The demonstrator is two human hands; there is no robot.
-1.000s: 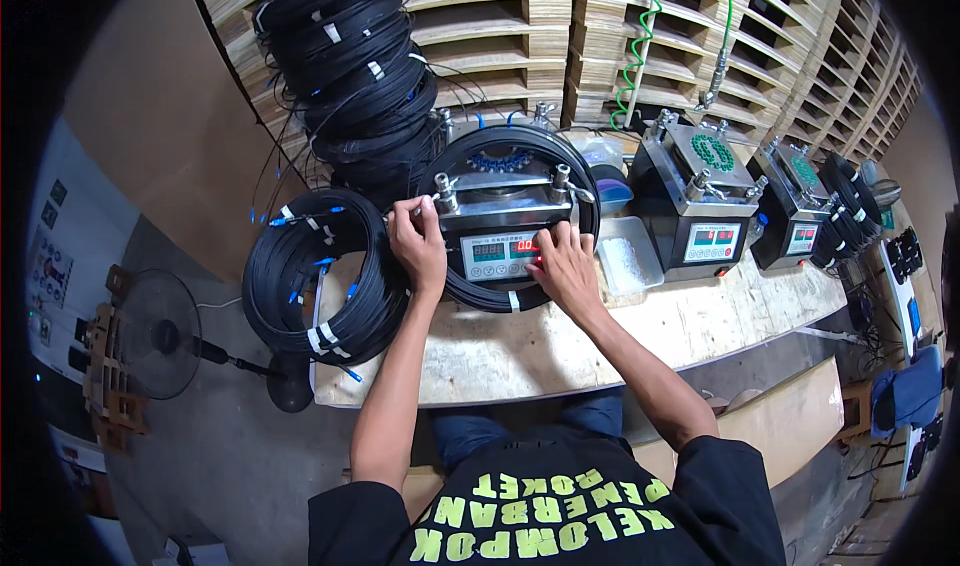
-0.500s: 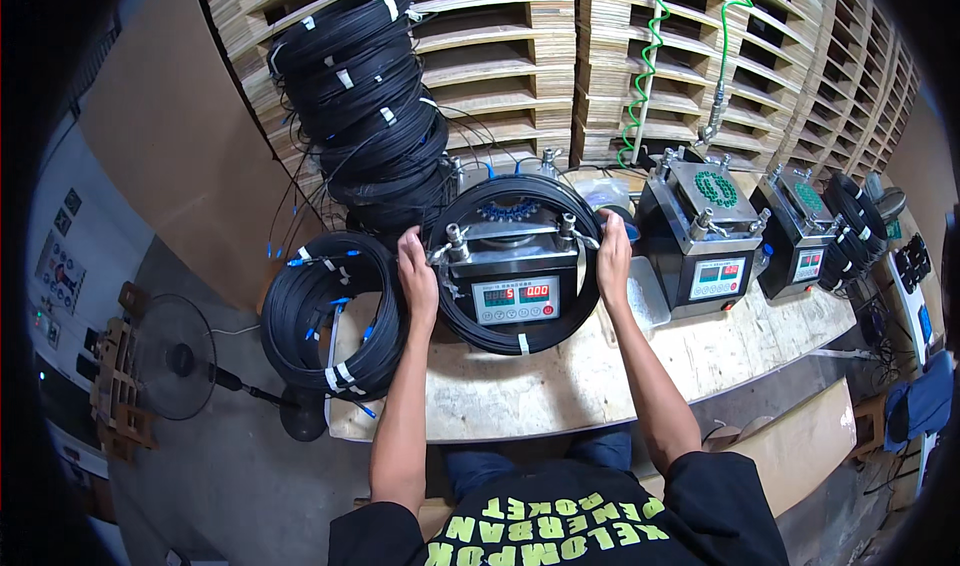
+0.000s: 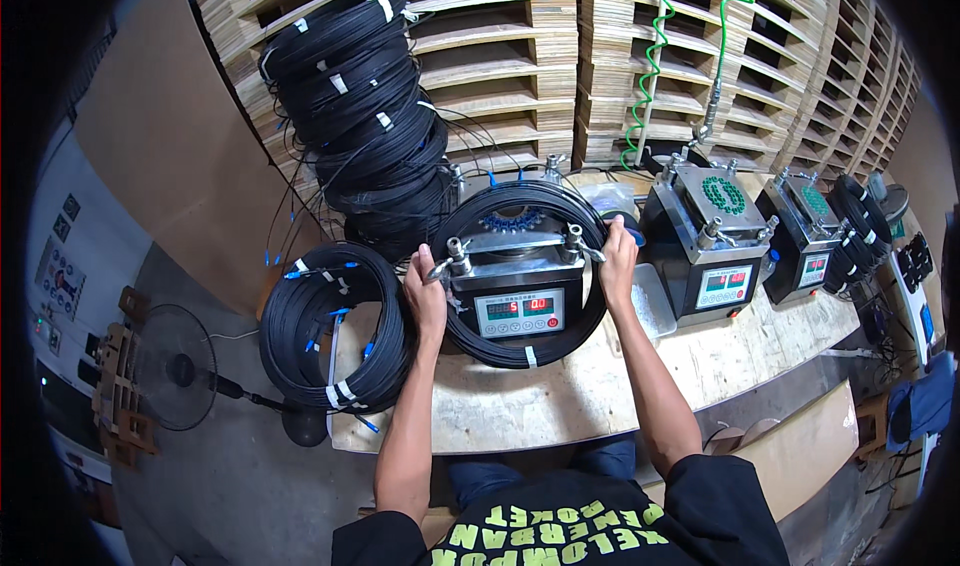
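Black-sleeved arms (image 3: 405, 446) reach forward over the table (image 3: 500, 396)'s near edge, the left hand (image 3: 424, 293) and right hand (image 3: 619, 264) gripping opposite sides of a cable coil (image 3: 490, 350). It encircles a machine (image 3: 520, 313)'s front, back from that edge, its opening facing it, about as tall as wide. The black coil carries white tape (image 3: 531, 356).

Plywood workbench (image 3: 510, 406): pale top, brightly lit. Directly behind it, tall stacks of wooden pallets (image 3: 500, 34). Green coiled hoses (image 3: 737, 6) hang behind its right half. Tall brown panel (image 3: 160, 116) behind its left end; farther left of it, white wall (image 3: 48, 181) with posters (image 3: 64, 278). Just left of it, dark pedestal fan (image 3: 180, 370) on grey floor (image 3: 235, 486).
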